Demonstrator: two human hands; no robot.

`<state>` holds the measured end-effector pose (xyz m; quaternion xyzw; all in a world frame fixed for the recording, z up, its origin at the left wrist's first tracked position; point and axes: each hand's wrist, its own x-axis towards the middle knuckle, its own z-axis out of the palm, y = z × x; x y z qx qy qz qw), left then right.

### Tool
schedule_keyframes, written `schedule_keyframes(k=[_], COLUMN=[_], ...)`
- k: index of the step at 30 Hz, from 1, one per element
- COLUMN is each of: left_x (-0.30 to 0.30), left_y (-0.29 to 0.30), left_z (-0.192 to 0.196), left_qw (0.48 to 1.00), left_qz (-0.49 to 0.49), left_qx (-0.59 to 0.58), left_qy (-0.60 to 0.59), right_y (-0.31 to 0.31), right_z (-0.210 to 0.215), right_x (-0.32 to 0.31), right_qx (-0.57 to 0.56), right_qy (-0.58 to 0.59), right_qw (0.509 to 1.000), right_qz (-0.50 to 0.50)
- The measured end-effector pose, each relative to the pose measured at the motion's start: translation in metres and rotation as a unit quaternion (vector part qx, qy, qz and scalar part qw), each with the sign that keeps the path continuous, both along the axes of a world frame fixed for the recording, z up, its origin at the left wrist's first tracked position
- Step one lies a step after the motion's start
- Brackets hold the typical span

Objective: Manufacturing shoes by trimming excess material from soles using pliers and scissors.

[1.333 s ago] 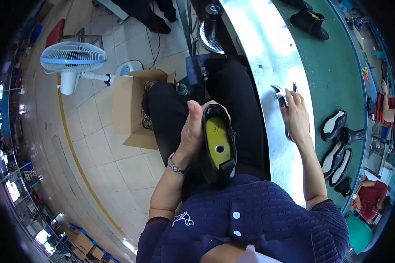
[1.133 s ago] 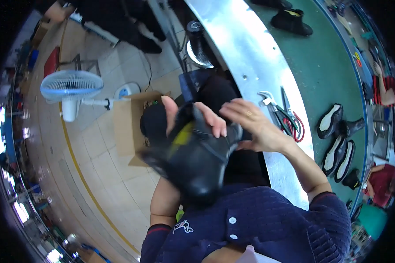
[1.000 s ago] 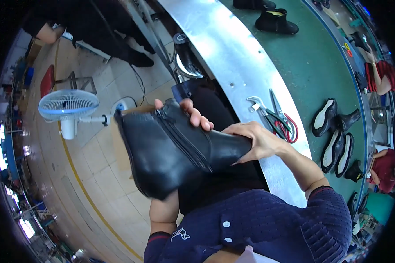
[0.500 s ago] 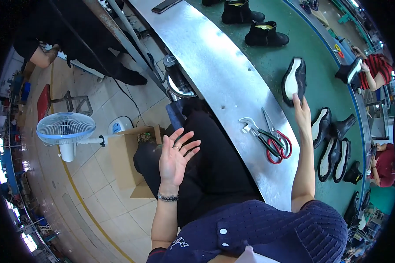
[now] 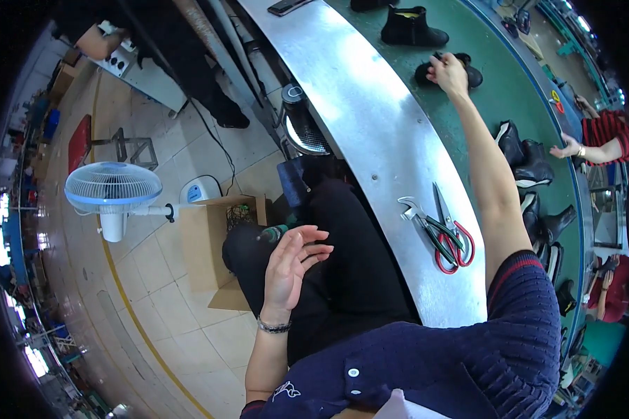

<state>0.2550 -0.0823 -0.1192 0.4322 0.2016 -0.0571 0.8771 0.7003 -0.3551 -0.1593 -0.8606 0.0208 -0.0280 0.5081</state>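
At the left of the frame, a white and blue standing fan (image 5: 112,192) stands on the tiled floor, and just to its right is an open cardboard box (image 5: 213,248) with some dark things inside. Near the middle, over the person's lap in dark trousers, the left hand (image 5: 290,269) is raised with the palm open and the fingers loosely spread; it holds nothing, and a bracelet is around the wrist. To the right of it, a curved metal table edge (image 5: 370,140) runs from the top of the frame down to the lower right. On this metal strip lie scissors with red handles (image 5: 449,234) and, touching them, a pair of metal pliers (image 5: 416,209). Further right, the right arm in a dark blue knitted sleeve stretches up over the green conveyor belt (image 5: 517,98). The right hand (image 5: 449,70) in the upper right rests closed on a black shoe (image 5: 468,73) that lies on the belt. Above it, a black ankle boot (image 5: 412,29) stands upright. More black boots (image 5: 528,153) lie along the belt at the right, and another person's hand (image 5: 566,148) in a red striped sleeve reaches near them.
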Motion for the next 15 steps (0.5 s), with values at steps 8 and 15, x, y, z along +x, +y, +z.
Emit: schedule_keyframes(k=[8,15], left_x=[0.003,0.015], left_y=[0.001,-0.009], left_z=[0.022,0.054], left_qw=[0.981,0.864], left_qz=[-0.069,-0.147], left_qx=[0.157,0.385], left_qy=[-0.089,-0.289], right_y=[-0.013,0.084], right_z=[0.165,0.197], right_x=[-0.157,-0.277], right_qx=[0.141,0.258], right_qy=[-0.09,0.097], right_qw=[0.969,0.876], right_qz=[0.182,0.396])
